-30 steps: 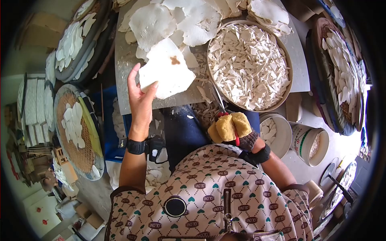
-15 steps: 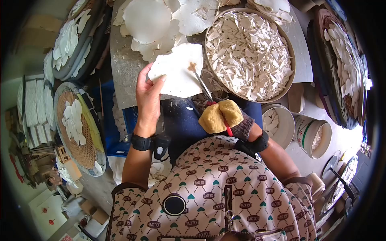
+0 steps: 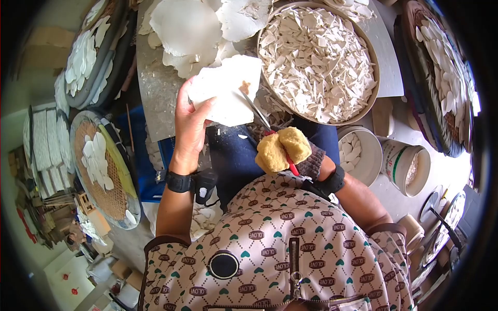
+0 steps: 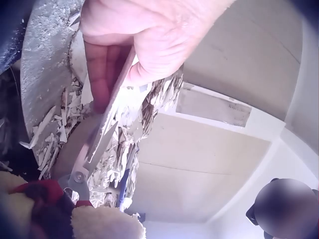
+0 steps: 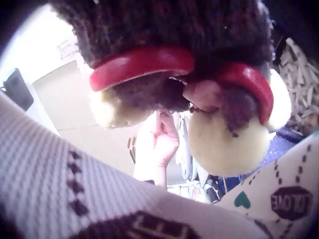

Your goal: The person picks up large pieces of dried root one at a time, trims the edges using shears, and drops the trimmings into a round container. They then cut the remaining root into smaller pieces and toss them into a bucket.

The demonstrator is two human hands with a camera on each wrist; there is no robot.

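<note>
Brought up to the white sheet (image 3: 223, 97) since one second ago: scissors (image 3: 259, 115), earlier apart from it, now with tips just below its brown patch (image 3: 245, 86); in the left wrist view, blades parted at the sheet's edge, exact contact hard to tell. Also shifted: sheet to the right, nearer the round tray (image 3: 378, 85). Sheet located left of centre, upper half of the frame; thin, stiff, matte, ragged-edged, pinched between thumb and fingers of the left hand (image 3: 191, 124). Scissors with glossy red handles, gripped in the right hand (image 3: 306, 162), clad in dark, coarse knit with blocky, spongy yellow pads (image 3: 271, 154). At upper right, round tray heaped with angular, chip-like white flakes (image 3: 316, 67). At upper left, broad, wavy-edged discs (image 3: 184, 31) overlapping on a dusty grey board (image 3: 157, 101). Below the tray, pale cylindrical bucket (image 3: 370, 158) containing rounded white pieces (image 3: 350, 151). At far left, coarsely woven brown basket (image 3: 115, 181) bearing smooth oval slices (image 3: 94, 160).
</note>
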